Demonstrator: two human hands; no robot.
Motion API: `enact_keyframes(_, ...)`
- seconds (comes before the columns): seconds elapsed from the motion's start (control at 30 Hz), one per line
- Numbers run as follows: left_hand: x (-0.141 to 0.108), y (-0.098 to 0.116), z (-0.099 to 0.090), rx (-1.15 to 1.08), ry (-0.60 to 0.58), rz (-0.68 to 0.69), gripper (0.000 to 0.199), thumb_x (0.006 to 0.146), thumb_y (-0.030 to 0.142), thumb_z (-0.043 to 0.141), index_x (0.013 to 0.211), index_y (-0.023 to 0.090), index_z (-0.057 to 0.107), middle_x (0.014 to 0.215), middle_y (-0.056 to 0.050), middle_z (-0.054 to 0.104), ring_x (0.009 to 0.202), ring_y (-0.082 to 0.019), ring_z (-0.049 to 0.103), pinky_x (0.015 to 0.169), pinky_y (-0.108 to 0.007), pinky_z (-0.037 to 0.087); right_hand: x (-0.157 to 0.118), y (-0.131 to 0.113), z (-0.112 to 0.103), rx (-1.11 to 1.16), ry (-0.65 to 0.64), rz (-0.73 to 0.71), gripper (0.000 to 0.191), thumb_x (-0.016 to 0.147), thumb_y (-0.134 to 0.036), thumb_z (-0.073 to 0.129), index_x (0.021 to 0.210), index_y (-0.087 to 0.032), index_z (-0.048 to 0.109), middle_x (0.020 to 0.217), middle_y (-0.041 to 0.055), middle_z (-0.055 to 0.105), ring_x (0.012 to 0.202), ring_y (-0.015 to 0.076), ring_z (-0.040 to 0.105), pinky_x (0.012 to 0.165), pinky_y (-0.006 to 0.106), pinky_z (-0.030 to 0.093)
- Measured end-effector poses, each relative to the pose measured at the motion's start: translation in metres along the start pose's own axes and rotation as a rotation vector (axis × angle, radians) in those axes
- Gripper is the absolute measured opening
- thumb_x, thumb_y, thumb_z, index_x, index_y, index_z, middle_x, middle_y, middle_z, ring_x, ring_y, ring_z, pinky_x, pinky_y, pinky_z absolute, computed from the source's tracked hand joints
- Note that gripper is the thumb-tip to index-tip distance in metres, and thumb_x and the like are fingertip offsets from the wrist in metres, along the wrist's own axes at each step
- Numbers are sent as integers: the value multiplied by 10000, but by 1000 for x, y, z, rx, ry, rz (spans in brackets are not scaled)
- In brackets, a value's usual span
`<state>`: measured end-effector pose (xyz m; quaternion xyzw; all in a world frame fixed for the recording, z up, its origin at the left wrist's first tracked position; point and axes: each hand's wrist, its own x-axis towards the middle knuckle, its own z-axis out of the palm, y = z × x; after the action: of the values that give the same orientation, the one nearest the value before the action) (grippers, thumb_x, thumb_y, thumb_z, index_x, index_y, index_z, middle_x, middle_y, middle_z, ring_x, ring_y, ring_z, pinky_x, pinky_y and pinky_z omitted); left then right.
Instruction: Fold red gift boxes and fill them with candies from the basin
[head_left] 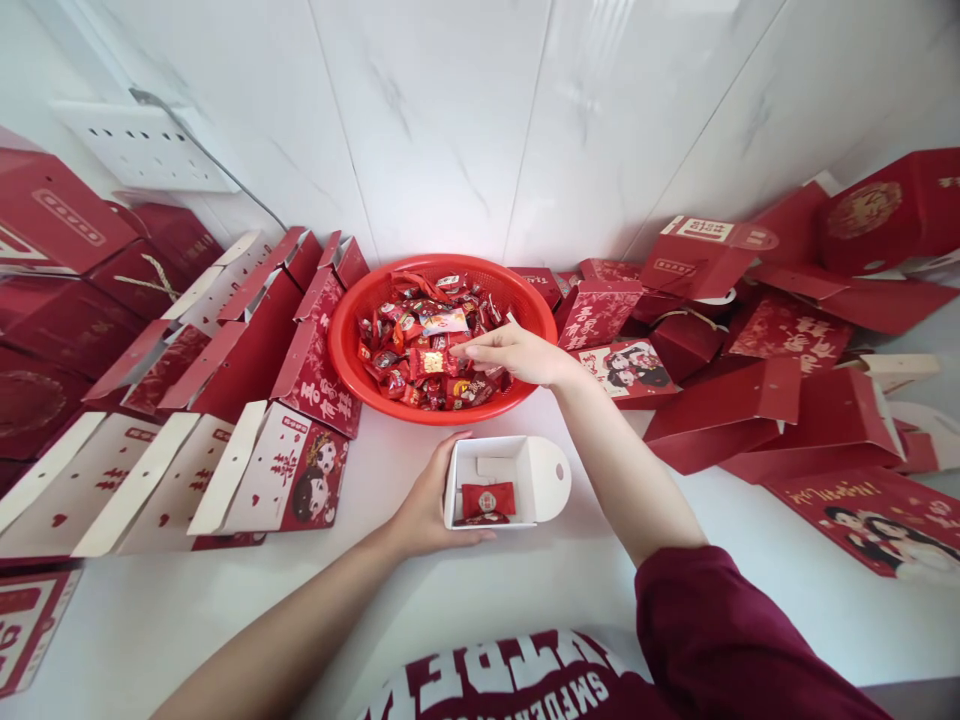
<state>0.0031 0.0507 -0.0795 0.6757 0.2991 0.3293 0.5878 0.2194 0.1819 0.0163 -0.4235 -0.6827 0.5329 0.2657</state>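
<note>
My left hand (427,505) is wrapped round the left side of a small open white box (529,480), holding it on the table. Its rounded flap with a hole points right. Inside the box lie a red wrapped candy (489,499) and a darker one partly hidden below it. Over the red plastic basket (442,412) reaches my right hand (517,352), palm down. Its fingertips are together at the right edge of a red wrapped candy (433,363) with a yellowish window. Many other wrapped candies (390,312) fill the basket.
Upright red and white gift boxes (262,470) stand in rows on the left. Red cartons (750,410) lie piled on the right. Behind is a tiled wall (450,130), with a power strip (146,145) and its cable at the upper left.
</note>
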Motion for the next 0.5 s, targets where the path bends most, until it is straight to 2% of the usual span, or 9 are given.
enact_keyframes(0.07,0,1,0,-36,-14,-3,1075,623,285,878,1457,259,201,1424,-147,415,1317,-346,455,1079,-451,416,-15,-1,-4,189,58,-30,426,810,-521,689,1098,-214,751,1187,72,715,1058,212,663,980,396,501)
enact_keyframes(0.13,-1,1,1,-61,-18,-3,1064,630,273,874,1455,265,202,1429,-146,411,1326,-345,450,1074,-445,425,-30,-3,-7,308,101,-44,382,798,-498,716,1060,-225,764,1168,68,726,1066,214,672,1008,415,495)
enact_keyframes(0.3,-1,0,1,-64,-11,2,1062,634,259,872,1457,272,201,1432,-142,414,1326,-341,457,1073,-454,431,-69,-10,-11,394,99,-47,314,814,-435,732,1021,-203,775,1126,76,743,1053,207,692,1005,379,507)
enact_keyframes(0.5,2,-2,2,-42,-1,53,1047,631,256,875,1460,251,235,1451,-155,414,1356,-360,424,1100,-479,406,-113,-3,-2,451,40,60,388,840,-449,704,1093,-159,751,1011,110,766,937,207,725,885,352,557)
